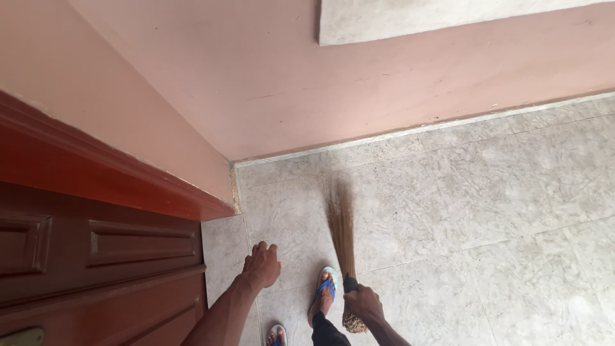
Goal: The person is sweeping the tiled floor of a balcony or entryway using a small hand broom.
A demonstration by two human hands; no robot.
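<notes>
My right hand [363,302] grips the bound handle end of a short straw hand broom [341,225]. The broom's brown bristles fan out and blur over the grey tiled floor [487,211] toward the corner. My left hand [261,264] hangs over the floor with its fingers curled loosely and holds nothing. It is close to the dark red wooden door [96,256]. My foot in a blue flip-flop [324,293] stands between the two hands.
A pink wall [269,83] meets the floor along a pale skirting line, forming a corner at the left. The red door and its frame fill the lower left. A grey slab [410,19] sits high on the wall.
</notes>
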